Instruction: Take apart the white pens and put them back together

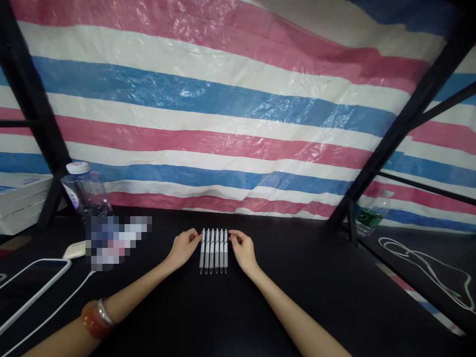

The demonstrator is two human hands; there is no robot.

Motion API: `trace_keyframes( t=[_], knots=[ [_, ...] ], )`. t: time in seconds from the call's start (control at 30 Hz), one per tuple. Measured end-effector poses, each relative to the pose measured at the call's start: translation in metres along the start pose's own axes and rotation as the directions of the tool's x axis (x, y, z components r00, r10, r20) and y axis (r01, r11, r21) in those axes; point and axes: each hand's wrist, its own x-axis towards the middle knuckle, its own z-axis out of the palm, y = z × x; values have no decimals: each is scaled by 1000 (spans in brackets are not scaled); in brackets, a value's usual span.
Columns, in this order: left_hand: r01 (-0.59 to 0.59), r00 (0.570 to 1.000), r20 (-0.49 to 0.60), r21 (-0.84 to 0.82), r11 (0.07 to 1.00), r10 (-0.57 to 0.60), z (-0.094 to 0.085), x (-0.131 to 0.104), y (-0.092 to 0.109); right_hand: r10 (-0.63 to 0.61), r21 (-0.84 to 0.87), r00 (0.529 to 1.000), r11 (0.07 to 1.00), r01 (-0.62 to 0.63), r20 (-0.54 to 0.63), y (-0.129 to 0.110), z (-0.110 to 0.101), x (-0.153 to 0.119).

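Observation:
Several white-and-grey click pens (213, 250) lie side by side in a tidy row on the black table, clickers at the far end and tips towards me. My left hand (185, 249) rests at the row's left side, fingers curled together, fingertips at the upper part of the outermost pen. On the opposite side, my right hand (243, 252) is loosely closed, with thumb and forefinger close beside the last pen. No pen shows inside either hand. Whether the right fingertips actually touch the row is hard to see.
Left of the row are a clear bottle (87, 191), a blurred-out item (111, 243), a white case (75, 250), a phone (33, 287) and a cable (55, 310). Black frame legs (379, 144) flank the table (297, 277). Another bottle (374, 214) and cable (427, 263) lie right.

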Motion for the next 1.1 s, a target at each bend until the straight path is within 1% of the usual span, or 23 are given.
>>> trace_keyframes(
  t=[0.2, 0.47, 0.8, 1.1],
  knots=[
    [32, 999, -9, -68, 997, -33, 1, 1, -3, -21, 3, 1000, 1000, 21, -7, 1, 0, 0],
    [52, 998, -23, -116, 992, -55, 1, 2, -6, -3, -16, 1000, 1000, 3, 7, 2, 0, 1],
    [52, 998, -39, -136, 989, -58, 1, 2, -4, -7, -28, 1000, 1000, 7, 4, 0, 0, 0],
    [37, 998, -47, -190, 981, -47, 3, 4, -9, 9, -37, 1000, 999, -9, 19, 1, 0, 1]
  ],
)
